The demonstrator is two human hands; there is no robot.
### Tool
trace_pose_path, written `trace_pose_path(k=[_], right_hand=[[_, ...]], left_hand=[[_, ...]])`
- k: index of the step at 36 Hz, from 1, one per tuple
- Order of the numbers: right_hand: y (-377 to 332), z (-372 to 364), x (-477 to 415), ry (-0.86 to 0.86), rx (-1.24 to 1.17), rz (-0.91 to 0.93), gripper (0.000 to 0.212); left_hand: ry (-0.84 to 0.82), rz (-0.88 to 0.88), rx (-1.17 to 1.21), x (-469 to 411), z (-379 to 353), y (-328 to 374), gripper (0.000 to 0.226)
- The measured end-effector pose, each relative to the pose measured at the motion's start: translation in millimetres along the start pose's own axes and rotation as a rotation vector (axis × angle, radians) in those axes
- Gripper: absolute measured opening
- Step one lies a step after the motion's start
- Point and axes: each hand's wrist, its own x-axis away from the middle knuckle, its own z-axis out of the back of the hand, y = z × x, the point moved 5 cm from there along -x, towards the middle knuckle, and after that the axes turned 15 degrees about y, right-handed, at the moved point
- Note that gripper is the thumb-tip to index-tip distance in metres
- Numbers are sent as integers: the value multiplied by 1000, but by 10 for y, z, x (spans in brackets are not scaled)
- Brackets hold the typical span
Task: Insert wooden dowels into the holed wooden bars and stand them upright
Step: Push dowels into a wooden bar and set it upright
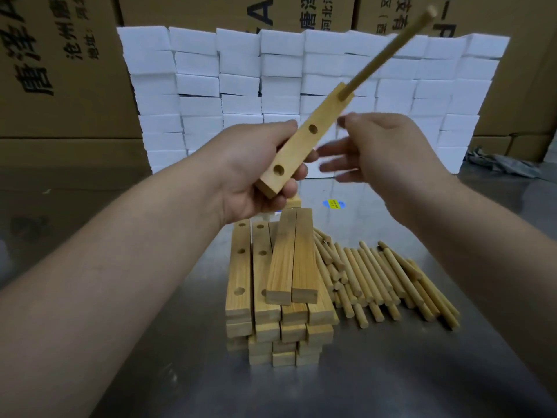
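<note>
We hold the pale flat wooden bar with three round holes (304,140) in the air above the table. It tilts up and away to the right, with one long round wooden dowel (388,52) standing out of its far end hole and the two nearer holes empty. We judge the risk from here to be this: if the dowel sits only loosely, swinging the tilted bar could let it slide out, and a grip at one end gives poor control when the next dowel is pushed in. Our left hand (256,164) curls fingers and thumb round the bar's near end. Our right hand (376,149) is spread wide, its fingers straight and blurred, just beside the bar and holding nothing. We cannot tell whether its thumb touches the bar. Below lie the stack of holed wooden bars (280,291) and the heap of loose dowels (385,282) on the grey metal table (422,372).
</note>
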Motion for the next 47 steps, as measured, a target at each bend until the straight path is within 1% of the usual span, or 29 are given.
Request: trace_pose_path(k=[2, 4, 6, 7, 9, 11, 18, 24, 28, 33, 35, 37, 40, 42, 45, 47], right_hand=[[65, 28, -32, -55, 341, 48, 22], [184, 6, -23, -197, 714, 96, 21], [327, -29, 25, -359, 1008, 138, 23], [399, -45, 68, -439, 1103, 127, 25], [518, -65, 129, -559, 1211, 99, 31], [574, -81, 156, -607, 1259, 100, 33], [661, -98, 191, -677, 1259, 69, 28], [636, -118, 220, -724, 1333, 121, 41], [635, -127, 215, -710, 1373, 160, 48], [568, -98, 179, -611, 1400, 248, 38], [461, -38, 112, -526, 1415, 297, 31], [312, 35, 13, -406, 1410, 359, 20], [102, 122, -101, -268, 1341, 403, 25], [-44, 146, -110, -185, 1234, 438, 30], [-295, 125, -15, -65, 956, 561, 31], [-398, 82, 87, -55, 722, 559, 27]], left_hand=[[78, 12, 34, -28, 45, -3, 38], [150, 27, 59, -56, 92, -18, 36], [204, 42, 81, -84, 134, -37, 34], [224, 47, 89, -98, 151, -44, 32], [250, 56, 98, -127, 174, -53, 29], [258, 66, 108, -143, 184, -63, 27], [269, 57, 92, -146, 179, -97, 28], [290, 50, 79, -148, 190, -101, 26], [301, 45, 78, -151, 189, -111, 25], [323, 35, 88, -153, 199, -104, 23], [339, 33, 105, -146, 209, -102, 21], [361, 19, 102, -147, 226, -103, 19], [371, 14, 94, -154, 230, -112, 20], [374, 23, 90, -154, 222, -120, 19], [383, 29, 79, -146, 213, -128, 19], [390, 27, 64, -142, 215, -130, 22]])
